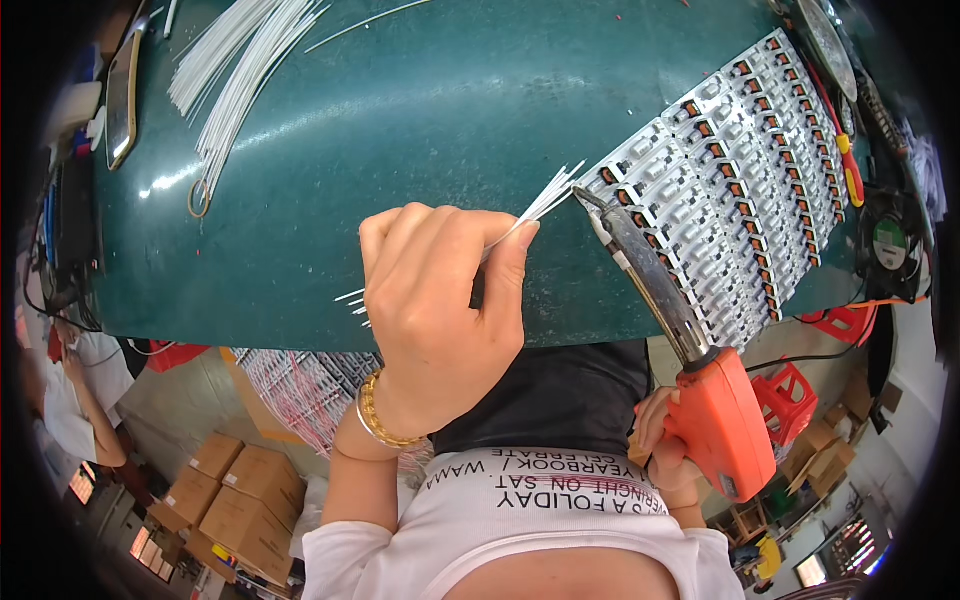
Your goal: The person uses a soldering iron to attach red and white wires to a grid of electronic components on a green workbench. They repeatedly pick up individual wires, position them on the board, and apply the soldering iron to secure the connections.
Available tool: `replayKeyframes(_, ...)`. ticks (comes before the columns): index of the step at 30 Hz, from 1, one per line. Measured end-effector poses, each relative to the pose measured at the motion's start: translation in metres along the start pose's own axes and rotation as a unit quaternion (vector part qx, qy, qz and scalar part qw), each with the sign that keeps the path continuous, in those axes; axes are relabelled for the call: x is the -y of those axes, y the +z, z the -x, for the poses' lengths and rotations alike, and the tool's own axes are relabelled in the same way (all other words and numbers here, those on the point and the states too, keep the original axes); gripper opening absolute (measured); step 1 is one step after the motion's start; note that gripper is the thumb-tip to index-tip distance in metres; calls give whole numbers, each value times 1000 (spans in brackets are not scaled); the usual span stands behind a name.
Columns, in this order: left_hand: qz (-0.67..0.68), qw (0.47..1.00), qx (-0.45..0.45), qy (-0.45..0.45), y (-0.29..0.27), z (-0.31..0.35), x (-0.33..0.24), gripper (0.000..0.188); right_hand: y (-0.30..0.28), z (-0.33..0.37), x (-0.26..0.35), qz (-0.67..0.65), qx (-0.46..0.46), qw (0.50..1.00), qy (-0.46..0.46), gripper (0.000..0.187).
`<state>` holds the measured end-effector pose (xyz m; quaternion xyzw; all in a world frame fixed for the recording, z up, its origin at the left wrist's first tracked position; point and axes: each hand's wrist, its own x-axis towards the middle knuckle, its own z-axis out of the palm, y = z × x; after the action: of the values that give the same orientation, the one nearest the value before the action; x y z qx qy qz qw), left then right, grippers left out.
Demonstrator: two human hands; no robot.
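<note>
Between thumb and fingers, my left hand (440, 290) pinches a small bunch of thin white wires (552, 193); their far ends fan out to the right, and the other ends poke out behind the hand. My right hand (663, 440) is wrapped round the orange-red handle of a soldering gun (728, 420). Its long metal barrel slants up and left, with the dark tip close to the wire ends; I cannot tell whether they touch. Beside the tip lies a panel of grey modules (715, 185), set in rows with small dark-and-orange parts.
Larger bundles of white wire (245, 90) lie at the far left, near a phone (122, 100). On the right are a red-and-yellow screwdriver (850, 172) and a small black fan (889, 245). Wired modules (305, 385) hang below the table's near edge. Cardboard boxes (250, 510) stand on the floor.
</note>
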<state>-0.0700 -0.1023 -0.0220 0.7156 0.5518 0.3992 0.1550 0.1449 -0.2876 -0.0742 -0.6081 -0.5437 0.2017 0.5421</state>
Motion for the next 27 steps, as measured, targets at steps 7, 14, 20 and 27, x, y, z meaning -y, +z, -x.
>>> replayKeyframes(7,3,1000,2,2,0,-1,1,12,0,-4,6,-39,10,998,47,11)
replayKeyframes(14,-17,999,27,-13,-4,-2,-2,10,-10,-45,36,-34,217,964,151,20)
replayKeyframes(20,6,1000,-21,6,-2,-1,1,10,1,-44,47,-121,168,958,198,82)
replayKeyframes(27,67,995,72,-18,-18,4,-10,13,-16,-41,47,-110,170,957,209,69)
